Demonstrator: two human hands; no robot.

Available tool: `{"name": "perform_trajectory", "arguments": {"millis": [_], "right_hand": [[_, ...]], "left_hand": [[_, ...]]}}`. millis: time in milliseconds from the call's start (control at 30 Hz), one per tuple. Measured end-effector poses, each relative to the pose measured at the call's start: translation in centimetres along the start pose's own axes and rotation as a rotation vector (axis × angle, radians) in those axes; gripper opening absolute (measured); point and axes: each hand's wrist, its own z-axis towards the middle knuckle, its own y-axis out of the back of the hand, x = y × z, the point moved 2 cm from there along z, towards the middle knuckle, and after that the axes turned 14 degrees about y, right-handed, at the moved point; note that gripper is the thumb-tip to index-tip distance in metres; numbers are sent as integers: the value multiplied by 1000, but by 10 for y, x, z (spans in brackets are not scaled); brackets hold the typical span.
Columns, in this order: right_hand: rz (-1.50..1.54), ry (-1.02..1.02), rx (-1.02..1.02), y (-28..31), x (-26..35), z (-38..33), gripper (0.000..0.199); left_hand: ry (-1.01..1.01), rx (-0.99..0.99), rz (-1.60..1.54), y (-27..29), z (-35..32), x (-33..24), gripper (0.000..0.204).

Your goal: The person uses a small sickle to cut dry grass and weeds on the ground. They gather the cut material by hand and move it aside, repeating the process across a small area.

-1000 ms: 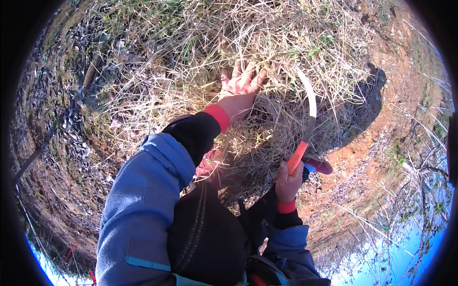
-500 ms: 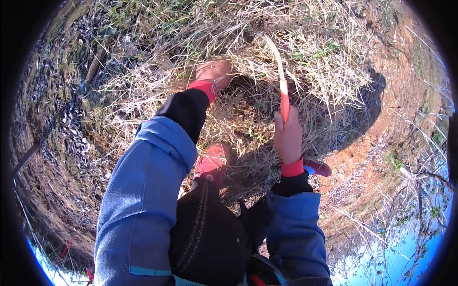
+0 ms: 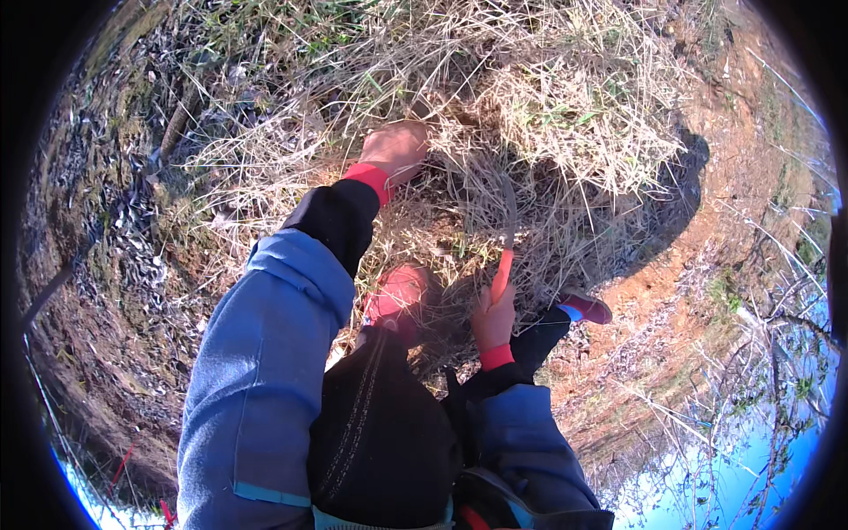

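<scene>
My right hand (image 3: 493, 320) is wrapped round the orange-red handle of a sickle (image 3: 503, 274). Its narrow, slightly curved blade points away from me and lies in shadow, low against the straw. Farther off and to the left, my left hand (image 3: 396, 146) reaches into a thick clump of dry grass (image 3: 574, 124). The fingers are partly covered by stalks and appear closed on a bunch of them. Loose, pale stems lean over to the right of that hand, with a few green blades mixed in.
My red shoe (image 3: 397, 296) stands just below the clump, and the other shoe (image 3: 587, 306) is out to the right. Bare reddish soil (image 3: 658, 287) lies at the right. Thin leafy branches (image 3: 786, 353) reach in at the right rim. A dark stick (image 3: 177, 124) lies at the left.
My right hand has drawn the sickle back toward me and slightly left, bringing the blade down out of the sunlit grass. My left hand has hardly moved.
</scene>
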Motion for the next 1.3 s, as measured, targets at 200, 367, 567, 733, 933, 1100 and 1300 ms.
{"name": "perform_trajectory", "arguments": {"millis": [200, 367, 567, 733, 933, 1100, 1300], "right_hand": [[100, -280, 107, 25, 21, -66, 28], [172, -189, -51, 39, 45, 10, 27], [152, -39, 132, -5, 38, 112, 29], [134, 16, 285, -8, 38, -5, 35], [173, -211, 377, 12, 50, -81, 31], [190, -214, 248, 35, 53, -84, 28], [294, -263, -49, 72, 59, -114, 29]], "left_hand": [[7, 66, 73, -7, 6, 5, 20], [-24, -73, -19, -15, 6, 11, 20], [-21, -80, 22, -15, -7, 13, 20], [-208, -98, 59, -22, -43, 35, 15], [-305, -41, 134, -47, -99, 56, 11], [-44, -69, 147, -32, -132, 97, 13], [-67, -397, -120, -10, -204, 214, 19]]}}
